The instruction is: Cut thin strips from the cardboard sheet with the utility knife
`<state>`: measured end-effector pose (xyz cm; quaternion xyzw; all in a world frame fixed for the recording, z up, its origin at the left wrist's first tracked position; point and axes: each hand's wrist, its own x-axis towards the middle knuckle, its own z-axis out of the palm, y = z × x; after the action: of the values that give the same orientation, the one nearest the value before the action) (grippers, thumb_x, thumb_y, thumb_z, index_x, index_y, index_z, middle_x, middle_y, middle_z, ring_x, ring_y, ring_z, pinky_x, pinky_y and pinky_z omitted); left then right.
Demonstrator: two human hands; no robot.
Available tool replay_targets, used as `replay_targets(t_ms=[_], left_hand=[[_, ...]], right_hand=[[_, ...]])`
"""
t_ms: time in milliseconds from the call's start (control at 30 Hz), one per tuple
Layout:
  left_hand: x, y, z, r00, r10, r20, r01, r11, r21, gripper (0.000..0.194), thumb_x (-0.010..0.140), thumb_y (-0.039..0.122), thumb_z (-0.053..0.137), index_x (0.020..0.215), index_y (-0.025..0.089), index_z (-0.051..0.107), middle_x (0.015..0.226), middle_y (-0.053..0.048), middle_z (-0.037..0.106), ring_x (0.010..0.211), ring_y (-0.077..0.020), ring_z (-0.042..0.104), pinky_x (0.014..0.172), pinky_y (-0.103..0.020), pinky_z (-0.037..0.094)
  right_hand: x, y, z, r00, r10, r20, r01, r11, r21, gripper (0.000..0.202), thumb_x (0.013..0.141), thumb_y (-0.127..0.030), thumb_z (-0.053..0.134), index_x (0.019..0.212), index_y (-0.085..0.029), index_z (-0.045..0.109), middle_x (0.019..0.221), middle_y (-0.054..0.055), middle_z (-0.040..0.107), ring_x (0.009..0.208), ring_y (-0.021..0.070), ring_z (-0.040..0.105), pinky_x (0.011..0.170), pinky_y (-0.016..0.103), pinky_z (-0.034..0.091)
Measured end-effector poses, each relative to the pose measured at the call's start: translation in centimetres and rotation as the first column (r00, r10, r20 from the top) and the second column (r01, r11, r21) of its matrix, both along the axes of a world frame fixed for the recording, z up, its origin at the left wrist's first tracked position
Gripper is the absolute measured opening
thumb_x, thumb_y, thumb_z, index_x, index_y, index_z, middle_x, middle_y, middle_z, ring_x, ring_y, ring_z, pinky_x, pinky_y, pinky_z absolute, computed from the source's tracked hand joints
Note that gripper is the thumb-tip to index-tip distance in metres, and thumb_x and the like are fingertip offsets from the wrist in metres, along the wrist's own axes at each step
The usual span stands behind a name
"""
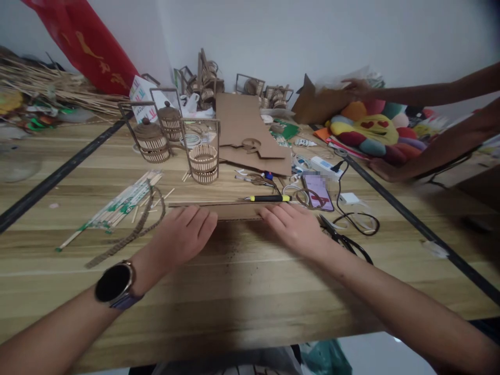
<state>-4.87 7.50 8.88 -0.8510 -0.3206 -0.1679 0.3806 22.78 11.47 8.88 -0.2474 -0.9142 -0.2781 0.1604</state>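
Observation:
Across the table in front of me is a narrow strip of brown cardboard (238, 212). My left hand (189, 232) is closed over its left part, and my right hand (295, 226) grips its right part, fingers curled over the far edge. Just beyond the strip lies a yellow and black craft knife (269, 198). Beside my right forearm is a pair of black scissors (346, 240). Bent corrugated cardboard strips (133, 237) lie left of my left hand. A small basket of wooden sticks with a tall handle (203, 162) stands farther back.
Bagged wooden sticks (121, 200) lie on the left, with two lidded baskets (150, 140) behind them. Large cardboard sheets (238, 120) are at the back. A phone (318, 190) and cables lie to the right. Another person's arms (437, 140) reach over a colourful cushion (375, 130).

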Motion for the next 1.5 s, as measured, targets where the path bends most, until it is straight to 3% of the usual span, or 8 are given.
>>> replay_targets(t_ms=[233, 367, 567, 733, 900, 1133, 1300, 1500], left_hand=[[-1.3, 2.3, 4.1, 0.993, 0.098, -0.064, -0.11, 0.97, -0.216, 0.024, 0.09, 0.005, 0.039, 0.094, 0.016, 0.06, 0.076, -0.006, 0.062, 0.068, -0.0228, 0.059, 0.053, -0.032, 0.039], [-1.6, 4.3, 4.0, 0.989, 0.143, -0.032, -0.146, 0.954, -0.261, 0.026, 0.09, 0.006, 0.04, 0.101, 0.018, 0.061, 0.082, -0.006, 0.064, 0.075, -0.0224, 0.061, 0.056, -0.031, 0.04], [-0.6, 5.1, 3.0, 0.976, 0.216, -0.017, -0.217, 0.973, -0.082, 0.03, 0.094, 0.007, 0.036, 0.102, 0.013, 0.064, 0.074, -0.008, 0.063, 0.068, -0.0246, 0.059, 0.054, -0.033, 0.037], [-0.2, 4.7, 2.4, 0.973, 0.225, 0.045, -0.222, 0.973, -0.063, 0.038, 0.102, 0.033, 0.038, 0.116, 0.007, 0.061, 0.078, -0.011, 0.063, 0.072, -0.0262, 0.058, 0.058, -0.035, 0.037], [0.1, 4.3, 2.6, 0.954, 0.223, 0.202, -0.181, 0.962, -0.207, 0.035, 0.103, 0.031, 0.034, 0.107, 0.013, 0.064, 0.083, -0.009, 0.066, 0.078, -0.0257, 0.06, 0.065, -0.035, 0.039], [0.7, 2.9, 4.2, 0.929, 0.276, 0.246, -0.153, 0.892, -0.425, 0.027, 0.101, 0.023, 0.04, 0.087, 0.017, 0.062, 0.081, -0.004, 0.068, 0.075, -0.0227, 0.062, 0.066, -0.034, 0.041], [1.1, 0.3, 4.2, 0.958, 0.218, 0.186, -0.154, 0.939, -0.306, 0.028, 0.098, 0.019, 0.042, 0.076, 0.017, 0.059, 0.071, -0.006, 0.061, 0.068, -0.0246, 0.057, 0.06, -0.036, 0.04], [0.5, -2.4, 2.9, 0.999, 0.027, 0.034, -0.024, 0.997, -0.075, 0.024, 0.095, 0.007, 0.04, 0.094, 0.009, 0.064, 0.081, -0.01, 0.065, 0.07, -0.0245, 0.054, 0.06, -0.037, 0.041]], right_hand=[[-0.3, 2.2, 3.4, 0.996, -0.083, 0.009, 0.084, 0.995, -0.059, 0.034, 0.101, -0.016, 0.031, 0.104, -0.016, 0.065, 0.076, 0.005, 0.064, 0.067, 0.0165, 0.053, 0.055, 0.029, 0.029], [-0.7, 4.0, 3.7, 0.988, -0.149, 0.036, 0.152, 0.986, -0.071, 0.039, 0.102, -0.019, 0.026, 0.106, -0.018, 0.064, 0.079, 0.005, 0.066, 0.067, 0.0165, 0.053, 0.054, 0.028, 0.027], [-1.4, 5.2, 2.6, 0.975, -0.219, -0.023, 0.218, 0.976, -0.025, 0.043, 0.103, -0.014, 0.023, 0.122, -0.02, 0.061, 0.078, 0.006, 0.064, 0.072, 0.0179, 0.052, 0.06, 0.031, 0.028], [-1.3, 5.1, 1.1, 0.976, -0.211, -0.061, 0.211, 0.977, -0.004, 0.041, 0.105, -0.033, 0.031, 0.138, -0.023, 0.052, 0.088, 0.008, 0.065, 0.079, 0.021, 0.05, 0.065, 0.034, 0.028], [-1.5, 4.5, 0.1, 0.961, -0.208, -0.181, 0.204, 0.978, -0.04, 0.047, 0.103, -0.045, 0.029, 0.139, -0.026, 0.054, 0.098, 0.009, 0.064, 0.084, 0.0235, 0.048, 0.072, 0.035, 0.031], [-1.7, 2.7, 2.2, 0.932, -0.175, -0.317, 0.093, 0.961, -0.26, 0.041, 0.104, -0.038, 0.034, 0.104, -0.017, 0.069, 0.081, 0.008, 0.064, 0.078, 0.0221, 0.052, 0.07, 0.032, 0.035], [-1.1, 0.4, 2.6, 0.954, -0.102, -0.281, 0.049, 0.981, -0.19, 0.037, 0.102, -0.037, 0.04, 0.087, -0.016, 0.065, 0.079, 0.009, 0.064, 0.075, 0.0221, 0.051, 0.066, 0.033, 0.034], [-1.1, -1.9, 1.8, 0.971, -0.018, -0.238, -0.013, 0.992, -0.126, 0.032, 0.103, -0.027, 0.041, 0.084, -0.017, 0.065, 0.079, 0.007, 0.063, 0.072, 0.0198, 0.048, 0.064, 0.032, 0.032]])
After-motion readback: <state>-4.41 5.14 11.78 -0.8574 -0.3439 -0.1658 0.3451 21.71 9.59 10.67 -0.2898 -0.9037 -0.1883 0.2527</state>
